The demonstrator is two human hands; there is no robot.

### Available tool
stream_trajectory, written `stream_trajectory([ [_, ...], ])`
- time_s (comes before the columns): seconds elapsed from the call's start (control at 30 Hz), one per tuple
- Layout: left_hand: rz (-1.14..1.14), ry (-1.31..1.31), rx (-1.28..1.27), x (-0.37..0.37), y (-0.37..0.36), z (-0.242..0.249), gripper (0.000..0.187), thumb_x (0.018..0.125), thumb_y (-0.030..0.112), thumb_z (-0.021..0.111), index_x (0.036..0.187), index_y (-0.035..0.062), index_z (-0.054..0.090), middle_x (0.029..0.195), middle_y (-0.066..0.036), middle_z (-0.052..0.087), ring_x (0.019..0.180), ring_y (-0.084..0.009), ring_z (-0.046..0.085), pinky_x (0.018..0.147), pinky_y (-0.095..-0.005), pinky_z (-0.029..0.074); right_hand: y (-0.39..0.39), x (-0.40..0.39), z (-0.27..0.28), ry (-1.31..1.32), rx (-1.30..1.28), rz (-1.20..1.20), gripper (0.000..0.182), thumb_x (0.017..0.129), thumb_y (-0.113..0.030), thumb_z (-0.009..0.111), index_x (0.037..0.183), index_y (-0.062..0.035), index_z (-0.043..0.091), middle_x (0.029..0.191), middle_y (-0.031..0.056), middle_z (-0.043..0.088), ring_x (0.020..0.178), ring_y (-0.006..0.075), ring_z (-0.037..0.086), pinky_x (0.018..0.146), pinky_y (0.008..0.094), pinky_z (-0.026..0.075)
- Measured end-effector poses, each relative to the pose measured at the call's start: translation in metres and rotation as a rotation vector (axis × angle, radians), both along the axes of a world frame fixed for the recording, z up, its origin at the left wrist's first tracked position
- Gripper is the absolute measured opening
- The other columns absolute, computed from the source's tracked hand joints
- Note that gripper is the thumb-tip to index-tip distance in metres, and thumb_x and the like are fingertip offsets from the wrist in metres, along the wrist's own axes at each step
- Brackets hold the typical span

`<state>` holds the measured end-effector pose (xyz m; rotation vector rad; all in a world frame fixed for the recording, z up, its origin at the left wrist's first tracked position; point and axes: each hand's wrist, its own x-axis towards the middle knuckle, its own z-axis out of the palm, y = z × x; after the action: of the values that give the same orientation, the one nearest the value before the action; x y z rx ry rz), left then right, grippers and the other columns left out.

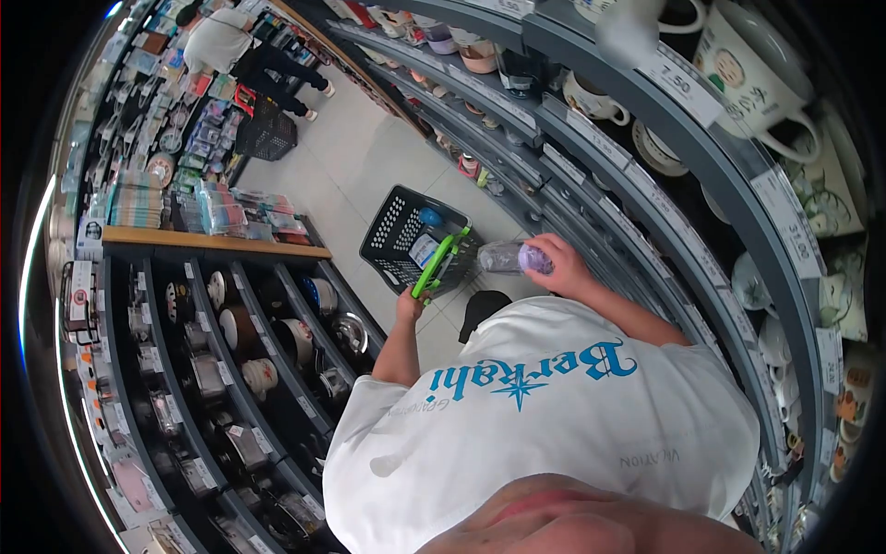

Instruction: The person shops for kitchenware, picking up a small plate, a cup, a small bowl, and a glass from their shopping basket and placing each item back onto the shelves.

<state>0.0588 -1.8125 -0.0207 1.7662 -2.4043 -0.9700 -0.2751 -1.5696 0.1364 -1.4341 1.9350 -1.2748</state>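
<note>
My left hand point(412, 303) is closed around the green handle point(441, 262) of a dark shopping basket point(386, 218), which hangs in front of me. Inside the basket are a blue round item point(430, 217) and a packet with a white and blue label point(424, 251). My right hand point(559, 266) grips a clear see-through container with a purple lid point(503, 258), its fingers wrapped round the lid end. The container lies sideways just right of the basket, close to the lower shelves.
Shelves of mugs point(752, 69) with price tags curve along my right. Shelves of pots and pans point(242, 328) stand on my left. Farther up the tiled aisle point(332, 138), a person point(242, 51) bends over a display, beside another dark basket point(268, 129).
</note>
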Motion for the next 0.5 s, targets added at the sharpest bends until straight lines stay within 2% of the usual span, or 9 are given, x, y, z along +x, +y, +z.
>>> stream_trajectory([
  [0.07, -0.033, -0.06, 0.071, 0.001, -0.009, 0.001, 0.035, 0.076, 0.032, 0.067, 0.101, 0.0084, 0.061, 0.083, -0.016, 0.065, 0.078, -0.0318, 0.062, 0.07, -0.0388, 0.048, -0.005, -0.004, 0.0, -0.004, 0.014, -0.001, 0.045, 0.068, -0.018, 0.068, 0.11, -0.0109, 0.054, 0.108, 0.0095, 0.052, 0.096, 0.0284, 0.056, 0.081, 0.0358, 0.047],
  [0.1, -0.006, -0.028, 0.195, 0.001, -0.012, 0.007, 0.031, 0.077, 0.029, 0.066, 0.1, 0.0098, 0.062, 0.082, -0.016, 0.065, 0.077, -0.0291, 0.063, 0.068, -0.0383, 0.048, -0.009, -0.007, 0.0, -0.001, 0.02, 0.002, 0.045, 0.068, -0.018, 0.068, 0.11, -0.0109, 0.054, 0.108, 0.0095, 0.052, 0.096, 0.0284, 0.056, 0.081, 0.0358, 0.047],
  [0.23, -0.042, -0.041, 0.237, 0.004, -0.02, 0.009, 0.027, 0.077, 0.026, 0.066, 0.099, 0.0101, 0.063, 0.082, -0.014, 0.065, 0.078, -0.026, 0.064, 0.069, -0.0377, 0.048, -0.027, -0.014, 0.003, 0.036, 0.016, -0.033, 0.044, 0.068, -0.019, 0.068, 0.11, -0.0116, 0.056, 0.108, 0.0084, 0.052, 0.096, 0.0279, 0.056, 0.08, 0.0352, 0.047],
  [0.33, -0.193, -0.042, 0.199, 0.0, -0.03, 0.01, 0.034, 0.074, 0.025, 0.068, 0.104, 0.0088, 0.061, 0.087, -0.014, 0.065, 0.083, -0.0257, 0.063, 0.075, -0.0361, 0.048, -0.046, -0.013, 0.016, 0.048, 0.027, -0.075, 0.044, 0.068, -0.02, 0.069, 0.11, -0.0128, 0.056, 0.109, 0.0071, 0.052, 0.095, 0.0271, 0.056, 0.079, 0.0349, 0.047],
  [0.4, -0.207, 0.019, 0.217, -0.016, -0.031, 0.031, 0.053, 0.07, 0.026, 0.072, 0.115, 0.008, 0.053, 0.098, -0.016, 0.062, 0.094, -0.0304, 0.059, 0.084, -0.0359, 0.046, -0.061, -0.012, 0.022, 0.06, 0.047, -0.111, 0.044, 0.069, -0.02, 0.068, 0.11, -0.0134, 0.056, 0.109, 0.0063, 0.052, 0.095, 0.0265, 0.056, 0.079, 0.0348, 0.048],
  [0.43, -0.342, 0.023, 0.144, -0.024, -0.039, 0.04, 0.072, 0.064, 0.026, 0.076, 0.125, 0.0088, 0.043, 0.117, -0.019, 0.052, 0.108, -0.035, 0.05, 0.091, -0.0385, 0.042, -0.068, -0.011, 0.023, 0.073, 0.053, -0.117, 0.044, 0.069, -0.02, 0.068, 0.111, -0.014, 0.056, 0.11, 0.0057, 0.051, 0.095, 0.026, 0.056, 0.078, 0.0348, 0.048],
  [0.47, -0.355, 0.025, 0.153, -0.034, -0.044, 0.048, 0.072, 0.064, 0.026, 0.076, 0.125, 0.0088, 0.043, 0.117, -0.019, 0.052, 0.108, -0.035, 0.05, 0.091, -0.0385, 0.042, -0.076, -0.009, 0.025, 0.085, 0.06, -0.12, 0.044, 0.069, -0.021, 0.068, 0.112, -0.0146, 0.056, 0.111, 0.0051, 0.051, 0.094, 0.0255, 0.057, 0.078, 0.0347, 0.048],
  [0.5, -0.404, 0.074, 0.007, -0.05, -0.045, 0.063, 0.075, 0.063, 0.027, 0.077, 0.127, 0.0101, 0.041, 0.122, -0.019, 0.048, 0.112, -0.036, 0.046, 0.092, -0.0399, 0.041, -0.083, -0.008, 0.028, 0.087, 0.07, -0.131, 0.044, 0.069, -0.021, 0.068, 0.112, -0.0146, 0.056, 0.111, 0.0051, 0.051, 0.094, 0.0255, 0.057, 0.078, 0.0347, 0.048],
])
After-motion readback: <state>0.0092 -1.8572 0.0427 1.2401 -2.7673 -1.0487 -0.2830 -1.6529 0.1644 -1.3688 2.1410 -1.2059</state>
